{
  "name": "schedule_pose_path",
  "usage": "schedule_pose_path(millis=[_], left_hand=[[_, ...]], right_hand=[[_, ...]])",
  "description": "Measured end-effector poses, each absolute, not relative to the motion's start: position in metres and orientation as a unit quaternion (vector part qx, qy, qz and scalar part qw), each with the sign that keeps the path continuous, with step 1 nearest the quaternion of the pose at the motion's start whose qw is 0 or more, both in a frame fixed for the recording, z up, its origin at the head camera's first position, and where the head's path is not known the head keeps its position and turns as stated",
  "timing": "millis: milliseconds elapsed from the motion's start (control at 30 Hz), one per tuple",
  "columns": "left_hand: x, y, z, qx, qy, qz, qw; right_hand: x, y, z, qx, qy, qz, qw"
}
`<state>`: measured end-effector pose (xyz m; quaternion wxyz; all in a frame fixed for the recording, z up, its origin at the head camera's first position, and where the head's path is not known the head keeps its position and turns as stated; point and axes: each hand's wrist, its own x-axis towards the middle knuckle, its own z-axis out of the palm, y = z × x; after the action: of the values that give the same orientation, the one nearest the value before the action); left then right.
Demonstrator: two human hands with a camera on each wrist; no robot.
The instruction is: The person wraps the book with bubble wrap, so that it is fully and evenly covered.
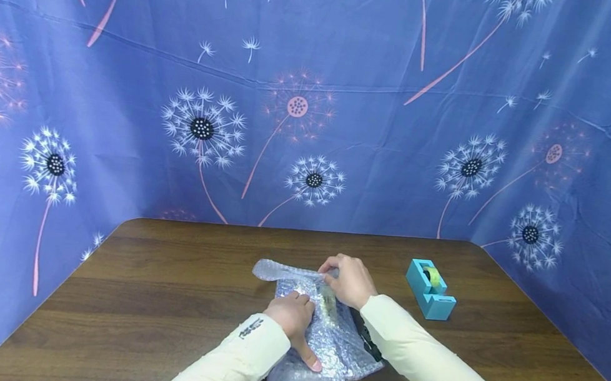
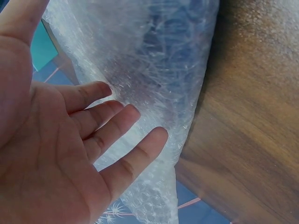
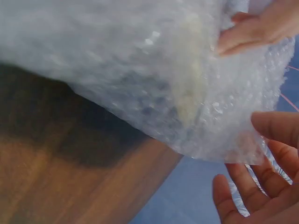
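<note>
A sheet of clear bubble wrap (image 1: pixel 330 344) lies on the table, folded around something bluish that shows only faintly through it. My left hand (image 1: pixel 291 318) rests on its left part, thumb stretched out toward the near side; the left wrist view shows the fingers (image 2: pixel 135 154) apart and nearly straight against the wrap. At the far right corner my right hand (image 1: pixel 348 280) pinches the edge of the bubble wrap between thumb and fingers (image 3: pixel 275 126). Between the hands a yellowish strip (image 3: pixel 189 79) shows at the wrap.
A turquoise tape dispenser (image 1: pixel 429 292) with a yellow-green roll stands right of the wrap on the brown wooden table (image 1: pixel 175 289). A black piece (image 1: pixel 370 342) shows beside the right sleeve. Behind the table hangs a blue cloth (image 1: pixel 116 163) with dandelion prints.
</note>
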<state>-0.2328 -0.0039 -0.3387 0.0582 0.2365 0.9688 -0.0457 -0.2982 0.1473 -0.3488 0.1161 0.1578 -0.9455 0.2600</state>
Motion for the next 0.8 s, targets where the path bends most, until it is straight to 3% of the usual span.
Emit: schedule_pose_path(millis=[567, 800], left_hand=[[-0.233, -0.003, -0.341, 0.243, 0.968, -0.060, 0.039], [-0.232, 0.002, -0.343, 0.230, 0.968, -0.087, 0.043]], right_hand=[[-0.291, 0.151, -0.326, 0.170, -0.965, 0.199, 0.029], [-0.286, 0.155, -0.333, 0.189, -0.964, 0.187, 0.024]])
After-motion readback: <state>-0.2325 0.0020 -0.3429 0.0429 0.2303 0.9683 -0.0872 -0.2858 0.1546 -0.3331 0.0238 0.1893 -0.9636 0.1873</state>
